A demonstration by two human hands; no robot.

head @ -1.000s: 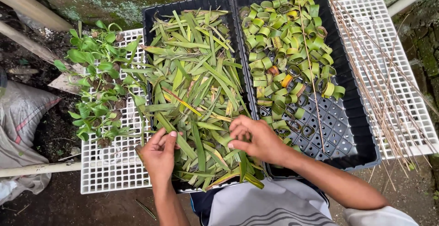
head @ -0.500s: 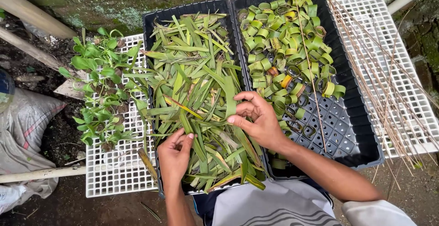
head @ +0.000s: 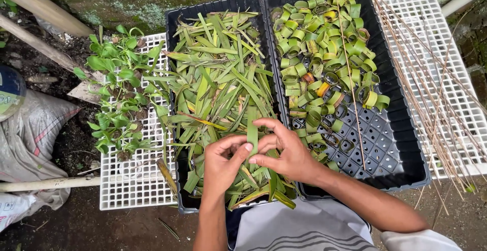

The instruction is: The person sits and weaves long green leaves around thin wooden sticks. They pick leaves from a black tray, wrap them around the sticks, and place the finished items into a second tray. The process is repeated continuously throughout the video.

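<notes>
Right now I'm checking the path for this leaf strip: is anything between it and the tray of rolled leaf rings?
Nothing visible blocks it. Both hands, left hand and right hand, pinch the leaf strip; the ring tray sits directly beside.

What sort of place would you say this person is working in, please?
Probably an outdoor plant nursery or garden work corner. Seedlings stand on a white grid rack, black trays hold cut leaf strips and leaf rings, and a mossy wall rises behind.
</notes>
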